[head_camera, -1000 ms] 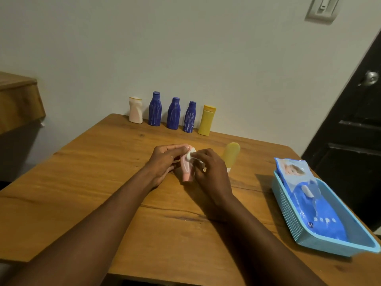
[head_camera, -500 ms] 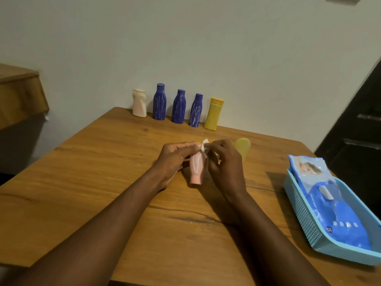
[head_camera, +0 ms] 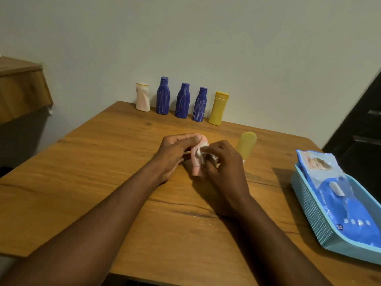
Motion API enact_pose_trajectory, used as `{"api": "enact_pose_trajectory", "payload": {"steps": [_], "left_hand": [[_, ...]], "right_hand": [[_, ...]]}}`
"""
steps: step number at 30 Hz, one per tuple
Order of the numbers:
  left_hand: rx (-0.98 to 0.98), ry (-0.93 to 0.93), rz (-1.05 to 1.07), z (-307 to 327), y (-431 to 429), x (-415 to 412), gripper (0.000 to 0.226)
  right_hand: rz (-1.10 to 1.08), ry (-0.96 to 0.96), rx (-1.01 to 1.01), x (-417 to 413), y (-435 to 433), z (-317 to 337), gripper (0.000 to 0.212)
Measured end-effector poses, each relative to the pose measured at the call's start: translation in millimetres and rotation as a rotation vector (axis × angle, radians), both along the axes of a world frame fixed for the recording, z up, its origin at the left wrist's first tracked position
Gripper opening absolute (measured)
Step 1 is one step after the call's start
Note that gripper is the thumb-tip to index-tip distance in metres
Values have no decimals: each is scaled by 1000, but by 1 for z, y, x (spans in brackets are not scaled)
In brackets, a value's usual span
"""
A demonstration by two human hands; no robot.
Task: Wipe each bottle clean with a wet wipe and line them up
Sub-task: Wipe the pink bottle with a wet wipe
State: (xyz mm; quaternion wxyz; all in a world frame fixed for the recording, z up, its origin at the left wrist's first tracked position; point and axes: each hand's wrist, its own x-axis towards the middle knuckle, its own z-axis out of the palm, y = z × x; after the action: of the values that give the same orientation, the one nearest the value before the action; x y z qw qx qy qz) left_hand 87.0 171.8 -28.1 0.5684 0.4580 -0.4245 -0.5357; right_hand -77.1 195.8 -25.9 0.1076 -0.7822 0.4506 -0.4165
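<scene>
The pink bottle is in the middle of the counter, right between the two hands. It is tipped, with its top pointing to the far side and its bottom end pointing to the near side. I cannot tell if the low end touches the counter.

The left hand holds the bottle from the left, with its fingers curled over the top end. The right hand is on the right side of the bottle. It pinches a white wipe and presses it on the bottle's side.

Just past the right hand, a little to the right, a pale yellow bottle stands on the counter.

At the far edge of the counter, five bottles stand in a row by the wall. From left to right there is a pale pink bottle, then three blue bottles, then a yellow bottle. They all stand up straight, close beside each other but not touching.

On the right side of the counter, well apart from the hands, sits a light blue basket. A blue pack of wipes lies in it, with its far end sticking up over the rim.

A dark door is at the far right. A wooden shelf is at the far left.
</scene>
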Motion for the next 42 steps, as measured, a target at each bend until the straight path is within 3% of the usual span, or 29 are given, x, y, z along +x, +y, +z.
{"api": "enact_pose_trajectory", "payload": {"steps": [7,16,25,29,35,42], "left_hand": [[-50,-54,-48,3,3,-4,21],[-53,-48,-12,1,0,4,22],[-66,-48,-115,1,2,-2,28],[-72,-59,-105,1,3,-2,26],[-25,-19,-36,4,3,2,23],[1,-54,-188,6,4,0,29]], "right_hand": [[-43,-143,-98,-2,-11,5,27],[101,-53,57,-5,-3,-6,20],[-58,-126,-145,-7,-16,0,24],[-36,-140,-86,-8,-12,-2,18],[169,29,103,-8,-4,-3,19],[73,-56,-6,-9,-8,-5,21]]}}
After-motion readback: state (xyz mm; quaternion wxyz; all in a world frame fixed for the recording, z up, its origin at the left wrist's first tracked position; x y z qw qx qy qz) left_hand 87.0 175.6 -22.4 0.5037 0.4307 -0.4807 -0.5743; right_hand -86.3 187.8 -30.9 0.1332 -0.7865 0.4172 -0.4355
